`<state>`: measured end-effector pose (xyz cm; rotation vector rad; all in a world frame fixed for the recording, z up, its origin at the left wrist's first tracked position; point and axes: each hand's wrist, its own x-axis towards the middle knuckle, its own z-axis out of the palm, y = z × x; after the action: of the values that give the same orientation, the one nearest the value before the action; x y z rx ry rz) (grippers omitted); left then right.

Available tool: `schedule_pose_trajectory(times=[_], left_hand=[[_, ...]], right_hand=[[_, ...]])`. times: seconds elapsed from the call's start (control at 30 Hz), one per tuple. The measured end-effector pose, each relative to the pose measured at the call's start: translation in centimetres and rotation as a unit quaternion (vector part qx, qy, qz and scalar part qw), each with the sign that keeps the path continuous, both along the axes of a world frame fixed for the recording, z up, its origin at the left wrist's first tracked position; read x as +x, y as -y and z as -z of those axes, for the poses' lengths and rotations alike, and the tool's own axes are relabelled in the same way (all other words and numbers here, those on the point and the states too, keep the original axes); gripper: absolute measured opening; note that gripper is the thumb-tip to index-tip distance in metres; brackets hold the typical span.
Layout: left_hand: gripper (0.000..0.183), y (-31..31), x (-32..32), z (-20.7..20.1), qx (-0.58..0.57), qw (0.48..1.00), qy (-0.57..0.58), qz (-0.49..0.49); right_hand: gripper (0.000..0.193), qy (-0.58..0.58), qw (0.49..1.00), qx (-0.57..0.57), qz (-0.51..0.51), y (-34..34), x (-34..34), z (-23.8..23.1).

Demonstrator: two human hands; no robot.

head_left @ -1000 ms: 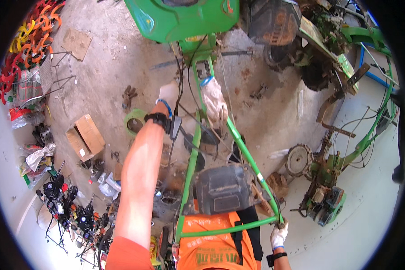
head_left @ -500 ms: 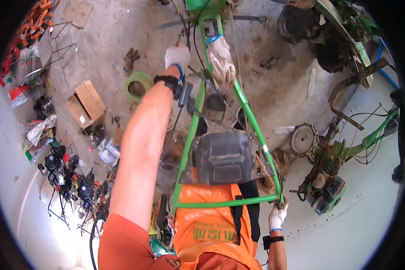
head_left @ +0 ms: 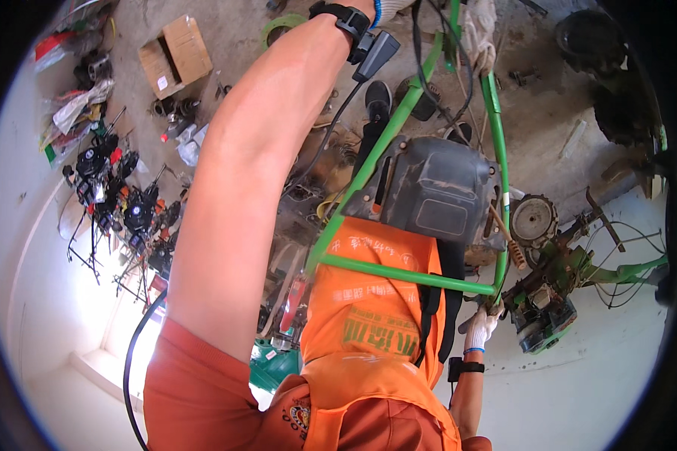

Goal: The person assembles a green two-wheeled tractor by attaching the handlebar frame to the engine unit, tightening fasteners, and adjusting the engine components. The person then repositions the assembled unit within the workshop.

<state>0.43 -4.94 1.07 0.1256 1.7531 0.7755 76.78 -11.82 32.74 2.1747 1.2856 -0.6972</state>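
Note:
A green tubular handlebar frame of a machine stands in front of me, with a scuffed black plastic cover between its side tubes. At its near right corner, my right hand, in a white glove, is closed around the handlebar end, beside a dark lever. My left arm reaches far forward. Only the blue-and-white glove cuff and part of my left hand show at the top edge, near black cables; its fingers are out of view. A loose soiled work glove hangs over the frame's far part.
An open cardboard box lies on the floor at far left. Several black engine parts line the left wall. To the right stand a round grey wheel and another green machine with an engine. A black cable hangs at lower left.
My left hand has moved forward to the top edge, mostly out of view. The view has shifted, so the frame appears farther right and turned. My right hand keeps its hold.

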Motion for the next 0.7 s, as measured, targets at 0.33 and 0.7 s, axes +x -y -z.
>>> schedule_pose_trajectory(times=[0.33, 0.7], left_hand=[[0.066, 3.6, 3.2, -11.9, 0.039, 0.983, -0.129, 0.122], [0.138, 47.9, 32.6, -43.9, -0.253, 0.949, 0.141, 0.125]], right_hand=[[0.068, 0.017, 1.0, -0.018, 0.003, -1.3, 2.3, 0.7], [0.066, -0.078, 0.996, 0.015, 0.042, -1.6, 3.0, 1.7]])
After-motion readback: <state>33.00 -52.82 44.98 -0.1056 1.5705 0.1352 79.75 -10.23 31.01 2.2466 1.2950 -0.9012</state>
